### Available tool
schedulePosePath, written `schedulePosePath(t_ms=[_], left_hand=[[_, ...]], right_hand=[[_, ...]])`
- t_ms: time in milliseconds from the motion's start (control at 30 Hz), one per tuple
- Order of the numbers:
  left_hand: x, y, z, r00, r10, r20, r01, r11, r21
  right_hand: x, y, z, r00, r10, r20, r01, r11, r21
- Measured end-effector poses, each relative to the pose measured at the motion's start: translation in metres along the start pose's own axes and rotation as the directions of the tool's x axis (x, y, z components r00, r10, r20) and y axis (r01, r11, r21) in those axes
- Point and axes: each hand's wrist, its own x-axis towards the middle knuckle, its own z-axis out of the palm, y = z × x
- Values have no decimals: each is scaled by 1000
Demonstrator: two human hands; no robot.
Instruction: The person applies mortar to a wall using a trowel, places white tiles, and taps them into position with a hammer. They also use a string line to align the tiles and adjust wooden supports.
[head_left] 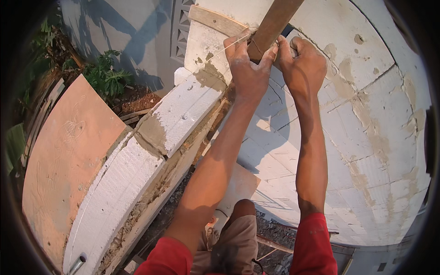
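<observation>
- Plainly, the wooden post (275,25) stood at the fingers (230,44) of the left hand (249,75), rising from them past the upper edge of view.
- It was a dull brown, straight-sided and flat-faced, with a squarish lower end and a thin dark line across its face near the bottom.
- The left fingers grasped that end along its left side, the thumb on its right.
- The right hand (305,68) was just beside the post, its fingers curled; I could not tell whether they gripped anything.
- A thin pale string (217,54) slanted down and leftward from the left fingers.
- Below and left of those fingers lay white blocks (192,107) with grey mortar (153,133) between them.
- Right of the right fingers spread a pale block wall (337,119), smeared with grey.
</observation>
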Motion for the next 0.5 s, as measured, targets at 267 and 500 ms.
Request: schedulePosePath(t_ms=[267,500], left_hand=[[1,-2,0,999,-47,-26,46,998,-45],[3,2,-5,1000,-8,-30,6,998,-62]], right_hand=[[-8,-2,0,988,-125,-88,110,982,-156],[-9,-6,6,976,-125,-178,102,986,-131]])
